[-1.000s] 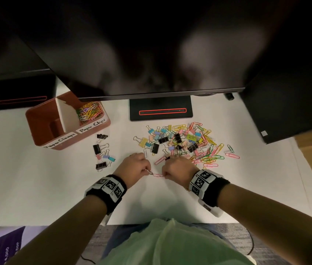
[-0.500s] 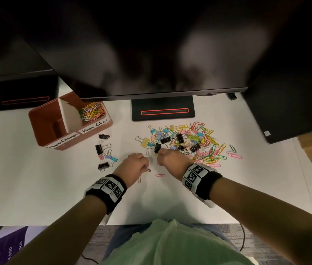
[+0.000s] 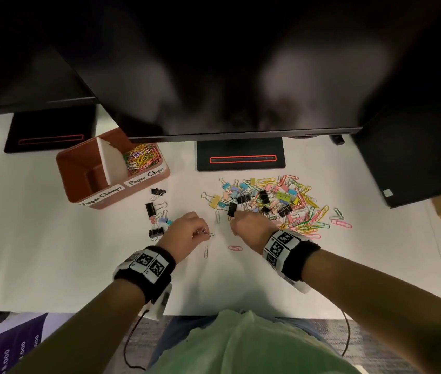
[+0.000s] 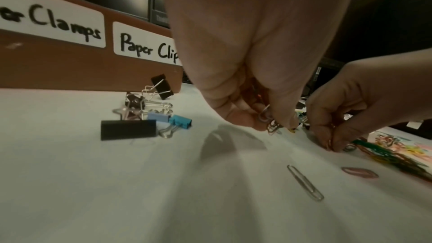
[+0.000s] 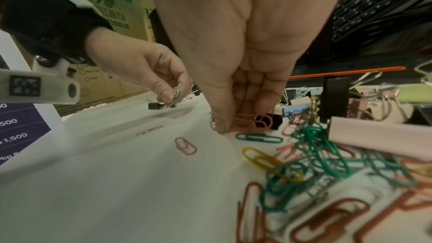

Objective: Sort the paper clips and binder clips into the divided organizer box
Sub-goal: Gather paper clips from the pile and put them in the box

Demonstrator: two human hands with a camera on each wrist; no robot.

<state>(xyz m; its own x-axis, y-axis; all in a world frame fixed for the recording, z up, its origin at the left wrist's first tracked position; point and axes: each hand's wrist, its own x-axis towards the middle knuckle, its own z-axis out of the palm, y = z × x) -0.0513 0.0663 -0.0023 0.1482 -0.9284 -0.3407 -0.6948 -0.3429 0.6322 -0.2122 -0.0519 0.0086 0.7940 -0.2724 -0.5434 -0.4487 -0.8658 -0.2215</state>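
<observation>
Moved into the pile (image 3: 273, 203), right hand (image 3: 249, 225) pinches pink clips (image 5: 247, 121), half hidden; left hand (image 3: 184, 233) grips several.

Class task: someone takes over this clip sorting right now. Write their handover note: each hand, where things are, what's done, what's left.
Left hand: pinches a few paper clips just above the table.
Right hand: fingertips down on a pink clip at the pile's near edge.
Box: back left; "Paper Clips" side holds clips, "Paper Clamps" side looks empty.
Done: some paper clips binned; a few binder clips set aside by the box.
Left: the mixed pile, two loose clips near the hands, all binder clips.
</observation>
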